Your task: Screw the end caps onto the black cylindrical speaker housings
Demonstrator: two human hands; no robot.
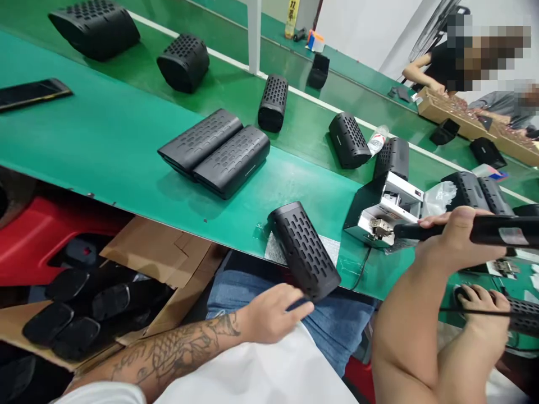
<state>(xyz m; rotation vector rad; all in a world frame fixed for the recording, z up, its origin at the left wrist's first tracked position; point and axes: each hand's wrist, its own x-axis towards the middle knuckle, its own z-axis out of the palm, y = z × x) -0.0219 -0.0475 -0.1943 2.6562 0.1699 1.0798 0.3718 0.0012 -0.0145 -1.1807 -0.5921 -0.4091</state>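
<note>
A black perforated housing (305, 252) lies tilted over the near table edge, partly on a silvery bubble-wrap sheet (275, 248). My left hand (273, 314), on the tattooed arm, is at its lower corner, finger and thumb closed against it; some fingertips are hidden. At the right, my right hand (455, 238) is wrapped round a black electric screwdriver (497, 230) held roughly level. The driver's tip meets the metal outlet of a small black-and-white screw feeder (387, 207). Two more black housings (219, 151) lie side by side beyond the left hand.
Several housings (183, 62) stand along the green belt (303, 115) behind a pale rail. A phone (36, 94) lies at left. Below it, a carton (164, 252) holds black parts. A neighbour's hand (484, 303) rests on a black part at right. Two people work across the line.
</note>
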